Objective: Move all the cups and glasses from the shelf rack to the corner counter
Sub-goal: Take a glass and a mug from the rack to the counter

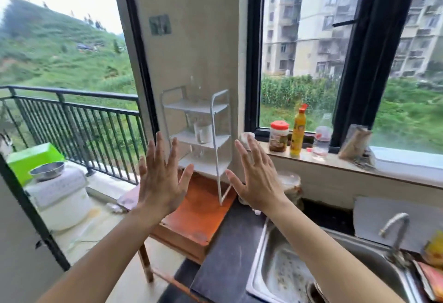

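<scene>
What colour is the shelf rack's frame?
White, seen in the head view: shelf rack.

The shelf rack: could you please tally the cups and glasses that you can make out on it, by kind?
White mugs: 1, middle tier of the shelf rack, white mug.
Clear glasses: 3, top-tier glass, middle-tier glass, bottom-tier glass.
Total: 4. The glasses are faint, so more may be hidden.
</scene>
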